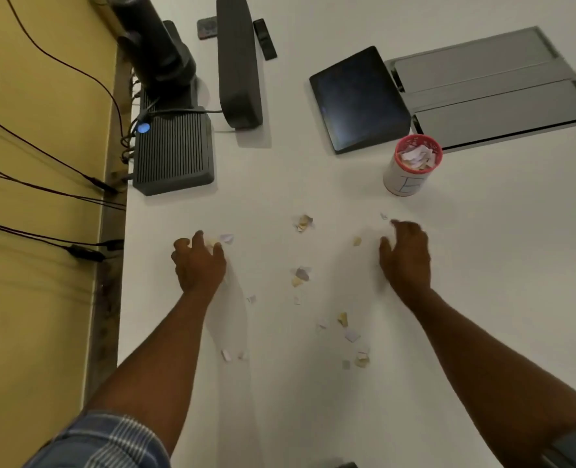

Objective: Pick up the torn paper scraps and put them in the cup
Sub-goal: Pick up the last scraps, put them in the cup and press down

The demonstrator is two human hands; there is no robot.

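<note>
Torn paper scraps, white, lilac and tan, lie scattered on the white table [313, 417]: one cluster [303, 223] ahead between my hands, another [301, 276] in the middle, several more [350, 334] nearer me. My left hand [199, 261] curls its fingers round a pale scrap [211, 242], with a lilac scrap [227, 238] just beyond its fingertips. My right hand [406, 255] lies palm down on the table with loosely bent fingers; a tan scrap [357, 241] sits to its left. The red-rimmed white cup [405, 184] stands upright beyond my right hand, holding several scraps.
A dark tablet-like screen [359, 99] and a grey recessed panel [496, 86] lie behind the cup. Black devices [173, 153] and a speaker bar [237, 62] stand at the far left. The table's left edge meets a yellow wall with cables [43, 187].
</note>
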